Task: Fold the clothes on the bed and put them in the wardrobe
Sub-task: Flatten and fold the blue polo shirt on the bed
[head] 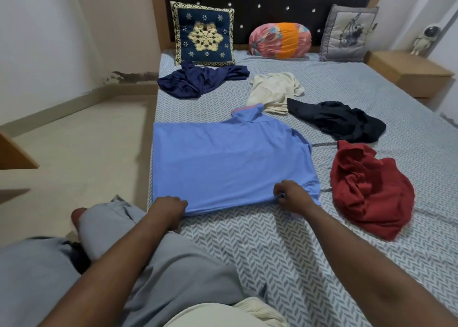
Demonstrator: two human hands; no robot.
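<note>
While both hands, left hand (pixel 168 209) and right hand (pixel 288 194), pinch blue polo shirt (pixel 223 163) hem mid-fold, navy garment (pixel 200 80), cream garment (pixel 272 91), black garment (pixel 339 120), red garment (pixel 366 185) lie crumpled on bed (pixel 272 252); wardrobe unseen.

Nothing readable here, honestly. No letters, brand tags, numbers or signs to make out anywhere. Closest to it: just star-and-flower ornament on the navy cushion (pixel 202 33) and a dark branch-like print on the grey cushion (pixel 347 33), with no lettering in either.
</note>
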